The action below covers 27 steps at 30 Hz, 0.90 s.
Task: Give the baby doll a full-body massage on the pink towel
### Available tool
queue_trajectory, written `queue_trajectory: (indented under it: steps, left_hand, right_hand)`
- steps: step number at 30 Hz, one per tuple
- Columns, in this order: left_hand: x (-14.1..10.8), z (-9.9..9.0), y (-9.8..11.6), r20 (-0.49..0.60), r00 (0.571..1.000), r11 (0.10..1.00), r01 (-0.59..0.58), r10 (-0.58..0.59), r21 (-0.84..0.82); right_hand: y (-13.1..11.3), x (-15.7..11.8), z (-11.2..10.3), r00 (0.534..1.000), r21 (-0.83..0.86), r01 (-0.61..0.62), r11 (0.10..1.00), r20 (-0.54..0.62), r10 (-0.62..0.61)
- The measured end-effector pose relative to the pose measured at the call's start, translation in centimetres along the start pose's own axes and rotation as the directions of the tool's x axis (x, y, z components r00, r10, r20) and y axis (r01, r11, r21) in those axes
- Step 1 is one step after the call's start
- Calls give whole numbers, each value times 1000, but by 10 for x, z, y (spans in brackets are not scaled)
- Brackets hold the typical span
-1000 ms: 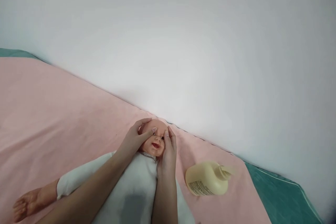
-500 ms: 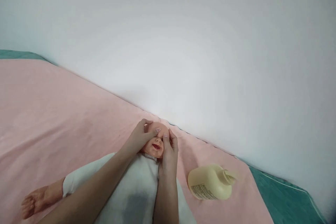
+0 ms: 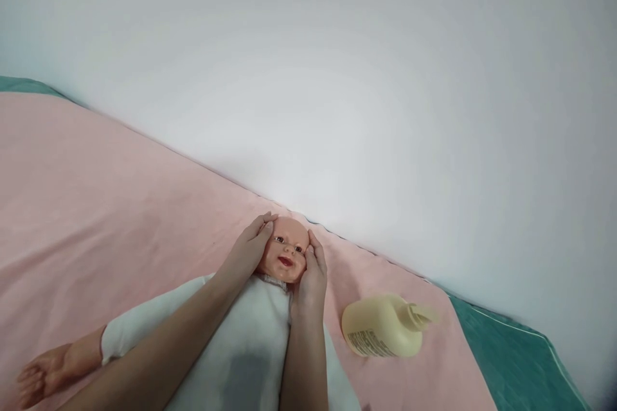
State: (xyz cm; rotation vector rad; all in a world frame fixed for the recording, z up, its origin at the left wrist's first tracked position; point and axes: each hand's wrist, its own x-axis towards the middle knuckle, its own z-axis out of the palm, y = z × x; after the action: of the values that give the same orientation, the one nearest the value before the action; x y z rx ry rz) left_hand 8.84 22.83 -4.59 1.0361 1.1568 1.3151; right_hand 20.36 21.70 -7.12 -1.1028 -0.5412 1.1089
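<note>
A baby doll (image 3: 250, 334) in a pale outfit with a dark grey patch lies on its back, face up. Its eyes and open red mouth show between my two hands. My left hand (image 3: 254, 243) is cupped along the left side of the doll's head, thumb near the temple. On the other side of the head, my right hand (image 3: 312, 270) lies against the cheek and temple with its fingers bent. Both palms are turned toward the head and hold it between them.
A yellow pump bottle (image 3: 383, 326) lies on its side on the pink cloth (image 3: 144, 205), right of the doll. Green fabric (image 3: 511, 353) shows at the right. Behind the cloth rises a white wall (image 3: 337, 109).
My thumbs have moved outward from the doll's forehead and eyes to the sides of its head, uncovering the eyes. The view has shifted slightly.
</note>
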Motion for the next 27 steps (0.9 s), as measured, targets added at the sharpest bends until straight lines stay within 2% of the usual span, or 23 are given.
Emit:
queue_trajectory:
  steps: [3, 7, 15, 21, 27]
  left_hand:
    - [-1, 0, 1, 32, 999, 1000, 1, -1, 14]
    - [-3, 0, 5, -17, 999, 991, 42, -41, 125]
    - [1, -1, 0, -15, 1000, 990, -13, 15, 142]
    - [1, -1, -1, 36, 999, 1000, 8, -9, 19]
    - [4, -3, -7, 19, 999, 999, 33, -32, -30]
  right_hand:
    - [-4, -4, 2, 999, -21, 15, 1000, 32, -15]
    - [-6, -7, 3, 997, -12, -27, 1000, 68, 28]
    - [-3, -3, 1, 1000, -63, -4, 998, 24, 6]
    - [-6, -4, 1, 999, 32, -49, 998, -4, 49]
    - [-7, -3, -1, 999, 81, -49, 996, 12, 48]
